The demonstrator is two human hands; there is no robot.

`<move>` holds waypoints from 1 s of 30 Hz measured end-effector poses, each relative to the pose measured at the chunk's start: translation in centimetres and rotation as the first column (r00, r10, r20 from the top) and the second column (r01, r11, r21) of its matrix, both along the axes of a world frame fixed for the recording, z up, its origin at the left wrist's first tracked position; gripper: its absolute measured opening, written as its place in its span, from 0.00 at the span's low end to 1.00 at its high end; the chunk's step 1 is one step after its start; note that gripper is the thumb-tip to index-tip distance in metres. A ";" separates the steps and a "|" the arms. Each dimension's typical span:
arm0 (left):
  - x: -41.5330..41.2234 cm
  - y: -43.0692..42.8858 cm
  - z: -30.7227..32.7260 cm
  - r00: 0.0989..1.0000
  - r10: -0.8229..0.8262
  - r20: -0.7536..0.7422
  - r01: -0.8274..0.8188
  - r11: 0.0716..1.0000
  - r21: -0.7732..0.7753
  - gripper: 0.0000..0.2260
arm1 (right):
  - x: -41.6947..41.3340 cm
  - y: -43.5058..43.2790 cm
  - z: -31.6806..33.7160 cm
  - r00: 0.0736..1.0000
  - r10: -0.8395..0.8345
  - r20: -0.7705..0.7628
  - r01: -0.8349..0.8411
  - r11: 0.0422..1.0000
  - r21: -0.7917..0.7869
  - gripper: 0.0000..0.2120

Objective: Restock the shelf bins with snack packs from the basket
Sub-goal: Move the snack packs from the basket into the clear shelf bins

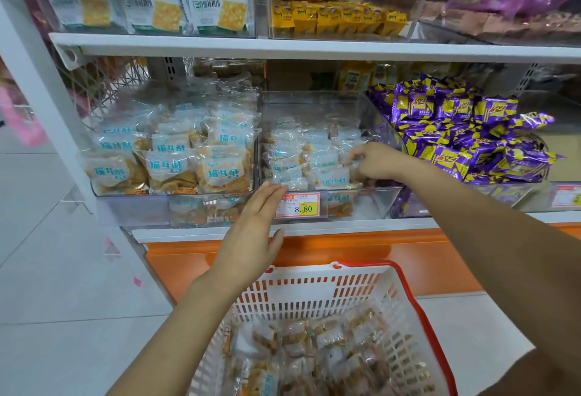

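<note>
Middle bin, clear acrylic, centre of frame: about half full, with open room above the snack packs up to the white shelf board. Right hand is inside it at centre right, fingers curled down, pinching one snack pack on top of the pile. Left hand is released, fingers straight and together, tips at the bin's front lip just left of the 8.80 price tag. Left bin is heaped over its rim with larger packs of the same print. Purple packs are piled high at right, beside the middle bin's side wall. Basket, white with a red rim, sits lower centre, in front of the orange base panel. Loose clear packs cover its bottom. Pale tiled floor at left. Cracker packs and yellow packs fill the upper shelf.
</note>
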State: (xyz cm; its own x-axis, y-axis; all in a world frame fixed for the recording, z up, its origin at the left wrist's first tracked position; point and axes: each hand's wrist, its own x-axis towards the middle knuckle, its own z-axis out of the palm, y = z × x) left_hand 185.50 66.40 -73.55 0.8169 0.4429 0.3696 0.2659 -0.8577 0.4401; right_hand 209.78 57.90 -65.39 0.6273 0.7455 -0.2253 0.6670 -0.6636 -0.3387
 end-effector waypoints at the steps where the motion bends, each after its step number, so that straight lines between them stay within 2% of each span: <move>1: 0.0 -0.1 0.0 1.000 0.004 0.002 -0.004 1.000 0.001 0.30 | 0.0 0.0 -0.2 1.000 -0.012 0.019 0.011 0.999 0.041 0.17; 3: 0.0 -0.1 0.0 1.000 0.009 0.003 -0.009 1.000 0.005 0.31 | -0.1 0.2 -0.7 0.998 -0.024 0.055 0.022 0.998 0.053 0.17; 5: 0.1 0.0 -0.1 1.000 0.011 -0.003 -0.011 1.000 0.003 0.30 | -0.2 0.3 -1.2 0.994 -0.038 0.103 0.032 0.998 0.057 0.22; 8: 0.2 0.1 -0.2 1.000 0.002 0.003 -0.002 1.000 0.004 0.30 | -0.2 0.1 -1.3 0.954 -0.164 0.251 0.131 0.981 0.144 0.25; 11: 0.2 0.3 -0.2 1.000 -0.012 -0.002 0.012 1.000 0.001 0.30 | -1.2 -0.8 -0.5 0.924 -0.166 0.345 0.110 0.978 0.177 0.12; 13: 0.1 0.3 -0.2 1.000 -0.019 0.021 0.020 1.000 -0.021 0.28 | -2.8 -1.8 -0.1 0.915 -0.148 0.375 0.077 0.977 0.199 0.08; 17: -1.2 -0.2 -0.5 0.982 -0.005 0.190 0.009 1.000 -0.019 0.18 | -7.3 -4.4 -0.8 0.900 -0.108 0.423 0.000 0.969 0.246 0.11; 19: -2.3 -0.5 -1.3 0.983 0.029 0.180 -0.023 0.999 -0.038 0.12 | -9.2 -5.2 -2.1 0.920 -0.060 0.388 -0.058 0.957 0.285 0.14; 21: -3.7 -0.4 -2.8 0.997 0.075 0.005 -0.073 0.990 -0.121 0.08 | -10.7 -5.3 -5.0 0.968 0.021 0.251 -0.078 0.972 0.220 0.15; 23: -5.3 -0.4 -5.0 0.936 0.073 -0.345 -0.131 0.980 -0.147 0.11 | -11.6 -4.5 -10.1 0.995 0.098 0.023 -0.099 0.994 0.043 0.14; 25: -7.2 -0.5 -7.6 0.750 0.015 -0.661 -0.135 0.982 -0.131 0.14 | -12.5 -3.8 -16.3 0.968 0.132 -0.212 -0.172 0.968 -0.184 0.16; 26: -8.1 -0.8 -8.8 0.644 -0.031 -0.764 -0.135 0.979 -0.153 0.15 | -13.1 -3.8 -19.3 0.943 0.134 -0.306 -0.221 0.937 -0.271 0.18; 28: -9.9 -1.5 -11.1 0.469 -0.123 -0.875 -0.146 0.966 -0.214 0.18 | -14.5 -4.4 -23.6 0.896 0.122 -0.427 -0.294 0.884 -0.364 0.19; 30: -11.0 -2.1 -12.7 0.371 -0.163 -0.914 -0.154 0.960 -0.234 0.20 | -16.0 -5.1 -27.2 0.863 0.071 -0.501 -0.271 0.901 -0.339 0.22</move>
State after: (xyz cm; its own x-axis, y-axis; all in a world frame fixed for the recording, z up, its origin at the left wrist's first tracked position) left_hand 174.46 64.35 -86.28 0.5734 0.3761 -0.7278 0.6342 -0.7662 0.1036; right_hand 193.78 52.79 -92.62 0.2428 0.6200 -0.7461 0.6105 -0.6954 -0.3792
